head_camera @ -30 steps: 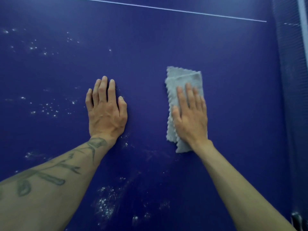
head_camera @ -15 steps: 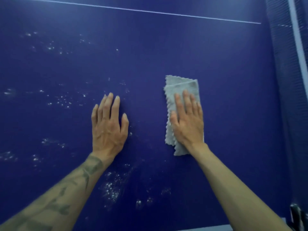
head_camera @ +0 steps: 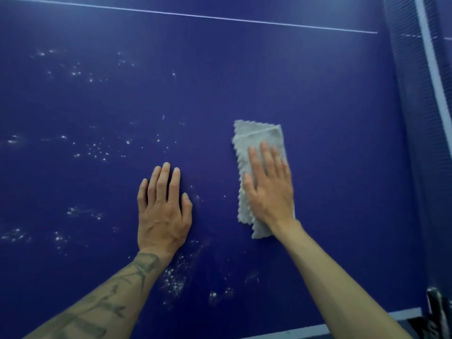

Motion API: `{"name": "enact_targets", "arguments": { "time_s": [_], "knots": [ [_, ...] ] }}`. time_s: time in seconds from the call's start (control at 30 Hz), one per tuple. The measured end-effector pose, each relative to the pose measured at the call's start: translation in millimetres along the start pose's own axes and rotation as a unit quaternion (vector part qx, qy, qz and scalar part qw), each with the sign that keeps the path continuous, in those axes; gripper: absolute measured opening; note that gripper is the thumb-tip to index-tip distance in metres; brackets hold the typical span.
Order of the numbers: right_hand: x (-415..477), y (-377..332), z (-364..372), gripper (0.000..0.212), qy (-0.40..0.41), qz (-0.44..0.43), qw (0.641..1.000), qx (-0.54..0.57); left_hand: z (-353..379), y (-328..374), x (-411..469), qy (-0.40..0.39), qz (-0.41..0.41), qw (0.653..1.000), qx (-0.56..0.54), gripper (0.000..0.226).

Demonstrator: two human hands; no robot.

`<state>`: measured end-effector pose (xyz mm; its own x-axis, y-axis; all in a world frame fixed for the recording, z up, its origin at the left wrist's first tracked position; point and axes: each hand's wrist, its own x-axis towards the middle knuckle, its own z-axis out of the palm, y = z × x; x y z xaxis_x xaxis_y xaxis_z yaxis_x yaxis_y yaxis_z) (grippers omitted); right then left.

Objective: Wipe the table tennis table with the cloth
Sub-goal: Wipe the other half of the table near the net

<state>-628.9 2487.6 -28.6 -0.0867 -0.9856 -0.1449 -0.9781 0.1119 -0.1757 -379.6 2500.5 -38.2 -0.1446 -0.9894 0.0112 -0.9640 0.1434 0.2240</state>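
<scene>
Deep blue covers the whole desk [head_camera: 318,94], a table tennis top seen from above. A thin white line [head_camera: 220,17] crosses it at the far side, and a white edge band [head_camera: 318,329] shows at the near right. Along the right side stands the dark net [head_camera: 403,118] with its white top tape [head_camera: 430,69].

The cloth [head_camera: 259,140], pale grey with a zigzag edge, is folded into a long strip. It lies flat on the desk right of centre, its length running from near to far. The right grip [head_camera: 271,194] rests palm down on top of it. Its fingers [head_camera: 265,155] are straight and close together, pressing the fabric to the surface rather than curling round it. The far end of the cloth sticks out beyond the fingertips, and a corner shows beside the wrist.

The left grip [head_camera: 162,211] lies flat on the bare desk to the left of the cloth and apart from it. It is spread wide and holds nothing, the fingers straight and pointing to the far side. A dark tattoo [head_camera: 117,297] runs along the left forearm.

White specks [head_camera: 97,150] are scattered over the left half of the desk. A denser patch [head_camera: 173,282] lies just right of the left forearm, on the near side. A dark object [head_camera: 437,307] sits at the near right corner, but I cannot tell what it is.
</scene>
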Motion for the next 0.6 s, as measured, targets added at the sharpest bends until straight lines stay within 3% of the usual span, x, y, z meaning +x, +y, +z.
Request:
{"name": "enact_targets", "arguments": {
  "time_s": [0.13, 0.27, 0.37, 0.5, 0.6],
  "knots": [
    [34, -32, 3, 0.066, 0.034, 0.070, 0.997, 0.016, 1, 1, 1, 0.006, 0.002, 1.000, 0.000, 0.058],
    [12, -80, 21, 0.066, 0.029, -0.052, 0.998, 0.008, -1, 2, 1, 0.013, 0.006, 1.000, 0.001, 0.057],
    [-21, -61, 21, 0.065, 0.015, -0.114, 0.993, -0.005, -3, 3, 2, 0.009, 0.003, 1.000, -0.002, 0.058],
    [-13, -3, 4, 0.066, 0.011, 0.006, 1.000, -0.011, -3, 3, 1, 0.003, -0.002, 1.000, -0.006, 0.057],
    [22, -11, -2, 0.066, 0.027, 0.077, 0.997, 0.009, -3, 3, 1, 0.005, -0.002, 1.000, -0.004, 0.057]
  ]
}}
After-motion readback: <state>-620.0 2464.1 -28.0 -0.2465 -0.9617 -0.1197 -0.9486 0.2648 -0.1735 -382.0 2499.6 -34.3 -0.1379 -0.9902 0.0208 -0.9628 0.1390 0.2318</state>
